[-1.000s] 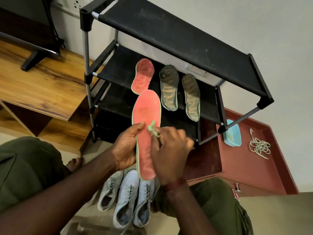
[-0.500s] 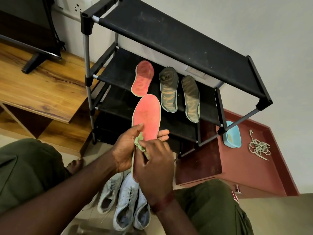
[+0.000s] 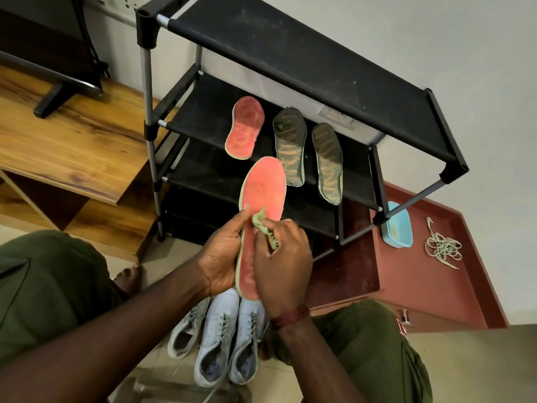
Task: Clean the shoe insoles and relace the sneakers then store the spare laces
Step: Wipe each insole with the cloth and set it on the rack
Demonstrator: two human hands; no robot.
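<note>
Before a black shoe rack (image 3: 290, 53), left hand (image 3: 223, 257) grips the red insole (image 3: 264, 187), right hand (image 3: 282, 269) pinches a green cloth (image 3: 263, 223) on it — hard rubbing may buckle the unsupported toe.

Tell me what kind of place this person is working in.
Most likely a room in a home, perhaps a living room or entryway. A black fabric shoe rack stands against a plain wall, a wooden stand carries a screen on its foot, and sneakers sit on the floor.
</note>
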